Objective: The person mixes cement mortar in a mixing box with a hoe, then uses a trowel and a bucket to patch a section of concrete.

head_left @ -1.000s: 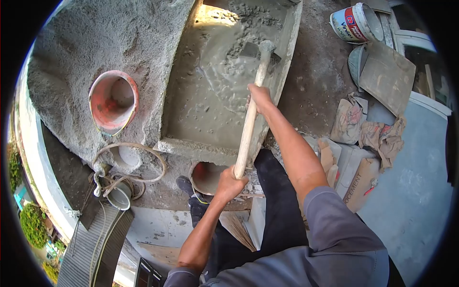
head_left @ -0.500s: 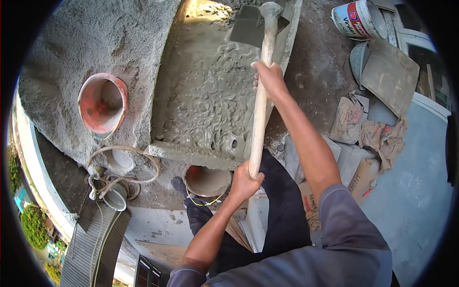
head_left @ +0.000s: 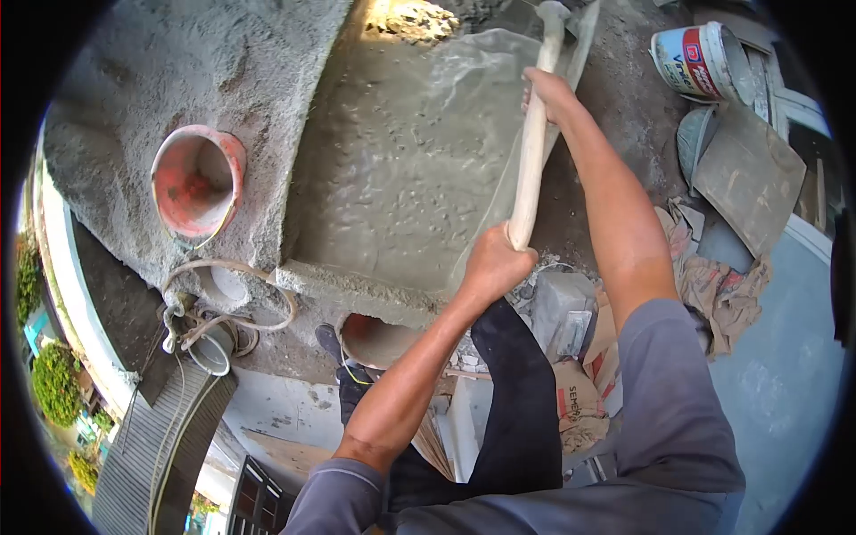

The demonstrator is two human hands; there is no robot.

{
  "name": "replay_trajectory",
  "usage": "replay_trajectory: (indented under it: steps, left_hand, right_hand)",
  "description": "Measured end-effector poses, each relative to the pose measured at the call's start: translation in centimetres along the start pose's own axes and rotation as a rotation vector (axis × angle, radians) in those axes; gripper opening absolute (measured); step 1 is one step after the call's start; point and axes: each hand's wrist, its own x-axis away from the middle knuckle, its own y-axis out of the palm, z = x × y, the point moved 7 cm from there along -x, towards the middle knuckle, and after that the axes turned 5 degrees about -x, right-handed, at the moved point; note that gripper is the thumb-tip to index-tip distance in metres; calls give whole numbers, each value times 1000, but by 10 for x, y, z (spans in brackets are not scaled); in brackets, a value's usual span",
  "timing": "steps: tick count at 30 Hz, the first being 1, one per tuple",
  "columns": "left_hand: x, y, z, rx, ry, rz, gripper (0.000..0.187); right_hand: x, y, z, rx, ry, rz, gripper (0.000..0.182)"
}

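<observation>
Two bare hands are wrapped tightly around the wooden-handled hoe point(head_left: 531, 160), your left hand point(head_left: 495, 265) at its near end and your right hand point(head_left: 550, 94) farther out, toward its head point(head_left: 553, 12). The hoe slants over the right side of the trough point(head_left: 357, 290), whose wet mix point(head_left: 383, 169) spreads to the left of both hands. You can't make out the blade from here, so its depth is unclear; if it turned outward, it could snag on the trough's right wall point(head_left: 582, 40), close beside the hoe, and jolt your wrists. Wet palms would let the hoe twist or slide through your grip. A hard pull toward your body could push mix over the near edge, where a bucket point(head_left: 379, 343) sits below and left of your left hand, with your shoe point(head_left: 326, 339) just beside it. Your dark-trousered leg point(head_left: 513, 383) is just below that hand, so an overlong stroke could knock the hoe's end into it. The red bucket point(head_left: 196, 183) on the sand heap point(head_left: 107, 178), well left of your hands, could topple if the sand under it slips.
</observation>
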Motion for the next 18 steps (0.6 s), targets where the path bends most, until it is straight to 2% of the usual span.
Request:
replay_trajectory:
  steps: [1, 4, 7, 10, 14, 18]
  left_hand:
    - [7, -8, 3, -58, 6, 39, 28]
    - [33, -5, -3, -114, -15, 23, 31]
    - [58, -16, -17, -103, -63, 11, 32]
    - [79, -21, -29, -141, -94, -8, 31]
    - [117, -29, -52, -8, -117, -18, 25]
    - [147, -49, -73, -116, -140, -33, 26]
  right_hand:
    - [-6, 3, 17, -68, 93, -77, 25]
    - [11, 5, 46, -88, 125, -103, 21]
    - [39, 16, 64, -100, 181, -43, 19]
    - [54, 18, 88, -146, 187, -59, 29]
    - [89, 36, 112, -61, 196, -42, 25]
    - [116, 42, 140, -153, 225, -7, 25]
